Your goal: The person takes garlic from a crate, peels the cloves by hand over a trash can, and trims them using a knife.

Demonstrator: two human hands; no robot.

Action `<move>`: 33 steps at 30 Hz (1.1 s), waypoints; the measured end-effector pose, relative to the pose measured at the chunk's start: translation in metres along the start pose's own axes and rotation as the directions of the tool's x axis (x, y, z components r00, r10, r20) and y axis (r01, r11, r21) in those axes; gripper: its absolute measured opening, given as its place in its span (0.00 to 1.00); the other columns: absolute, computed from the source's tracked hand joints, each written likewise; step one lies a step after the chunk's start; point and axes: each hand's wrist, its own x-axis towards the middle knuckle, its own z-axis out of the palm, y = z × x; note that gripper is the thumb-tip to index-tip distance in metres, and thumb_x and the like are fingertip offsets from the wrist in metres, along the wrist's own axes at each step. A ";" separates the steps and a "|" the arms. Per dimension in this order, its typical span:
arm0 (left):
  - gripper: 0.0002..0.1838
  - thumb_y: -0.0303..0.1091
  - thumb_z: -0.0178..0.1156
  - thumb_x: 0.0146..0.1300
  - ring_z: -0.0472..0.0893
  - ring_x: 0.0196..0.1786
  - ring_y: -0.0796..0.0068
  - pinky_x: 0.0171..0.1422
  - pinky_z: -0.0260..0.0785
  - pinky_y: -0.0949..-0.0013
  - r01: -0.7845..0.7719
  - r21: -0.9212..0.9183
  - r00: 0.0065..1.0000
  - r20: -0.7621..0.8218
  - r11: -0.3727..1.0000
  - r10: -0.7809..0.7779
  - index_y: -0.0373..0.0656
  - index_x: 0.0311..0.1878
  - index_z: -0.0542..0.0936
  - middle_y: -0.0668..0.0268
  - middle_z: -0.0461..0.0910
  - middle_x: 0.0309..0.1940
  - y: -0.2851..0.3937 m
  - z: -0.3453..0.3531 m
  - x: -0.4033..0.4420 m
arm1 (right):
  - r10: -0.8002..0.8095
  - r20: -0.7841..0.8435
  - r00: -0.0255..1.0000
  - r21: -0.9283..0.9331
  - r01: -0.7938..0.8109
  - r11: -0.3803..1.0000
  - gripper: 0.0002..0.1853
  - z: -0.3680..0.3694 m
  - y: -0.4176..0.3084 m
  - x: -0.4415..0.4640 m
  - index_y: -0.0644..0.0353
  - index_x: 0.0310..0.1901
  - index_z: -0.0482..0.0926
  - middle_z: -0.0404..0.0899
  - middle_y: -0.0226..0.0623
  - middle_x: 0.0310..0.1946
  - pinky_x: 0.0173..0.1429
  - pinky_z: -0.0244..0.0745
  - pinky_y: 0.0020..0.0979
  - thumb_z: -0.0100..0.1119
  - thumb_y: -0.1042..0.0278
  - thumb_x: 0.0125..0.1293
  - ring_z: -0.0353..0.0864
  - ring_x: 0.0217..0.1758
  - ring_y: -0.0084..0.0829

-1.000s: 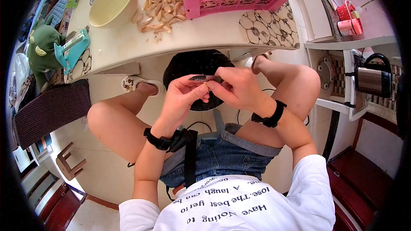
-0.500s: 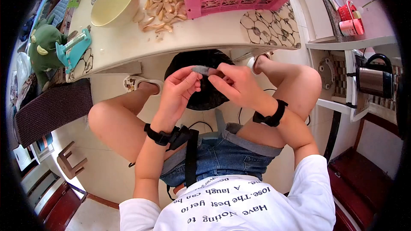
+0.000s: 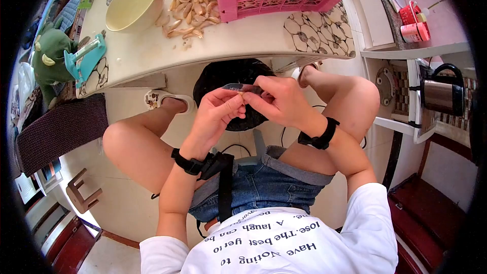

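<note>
Over the bin lined with a black bag [image 3: 213, 83], my two hands meet, their fingertips touching or nearly so. My right hand [image 3: 284, 101] is closed around a small knife [image 3: 234, 87], whose grey blade points left; its handle is mostly hidden in my fingers. A small pale piece, seemingly a garlic clove [image 3: 242, 96], is pinched by my left hand [image 3: 218, 111], with the right thumb against it. Much of that piece is covered by the fingers. On the table above lies a pile of garlic cloves [image 3: 195, 9] in tan skins.
A pale yellow bowl [image 3: 134, 5] stands left of the pile, and a pink plastic basket [image 3: 284, 2] of garlic on its right. A turquoise peeler-like tool [image 3: 87, 60] and green plush toy [image 3: 53, 53] are at the table's left edge [image 3: 152, 68]. A kettle [image 3: 442, 94] stands right.
The knife has turned, and its blade now shows above the left fingertips. My right thumb has come closer to the left fingertips, against the small piece.
</note>
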 end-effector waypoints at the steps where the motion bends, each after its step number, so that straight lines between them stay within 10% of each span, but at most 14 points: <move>1: 0.09 0.27 0.60 0.61 0.80 0.33 0.79 0.39 0.75 0.74 0.004 0.013 1.000 -0.003 1.000 -0.004 0.36 0.44 0.79 0.65 0.81 0.33 0.000 0.000 0.000 | 0.000 0.001 1.000 0.000 0.000 1.000 0.13 0.000 0.000 0.000 0.64 0.25 0.71 0.71 0.38 0.16 0.21 0.64 0.26 0.62 0.65 0.59 0.72 0.16 0.28; 16: 0.10 0.29 0.57 0.63 0.77 0.36 0.82 0.42 0.71 0.77 0.022 -0.090 1.000 -0.001 0.996 -0.022 0.38 0.46 0.77 0.69 0.79 0.34 -0.002 0.003 0.000 | 0.220 0.172 0.960 0.276 -0.262 0.925 0.14 0.004 -0.002 0.001 0.67 0.25 0.76 0.68 0.30 0.12 0.21 0.60 0.21 0.59 0.64 0.61 0.66 0.17 0.12; 18: 0.10 0.29 0.56 0.64 0.77 0.37 0.80 0.44 0.70 0.77 0.022 -0.176 1.000 -0.007 0.984 -0.023 0.38 0.47 0.76 0.68 0.79 0.36 0.000 0.001 0.002 | 0.196 0.179 0.964 0.262 -0.238 0.935 0.15 0.007 -0.003 -0.002 0.63 0.23 0.78 0.71 0.41 0.12 0.20 0.63 0.29 0.60 0.58 0.58 0.71 0.14 0.35; 33: 0.09 0.28 0.57 0.63 0.81 0.36 0.79 0.44 0.76 0.76 -0.017 -0.052 0.998 -0.057 0.998 0.014 0.37 0.45 0.78 0.65 0.81 0.35 0.001 0.002 0.000 | 0.056 -0.092 0.994 -0.057 -0.062 0.996 0.19 0.005 -0.004 0.003 0.59 0.20 0.70 0.73 0.38 0.15 0.21 0.67 0.34 0.65 0.54 0.54 0.76 0.18 0.38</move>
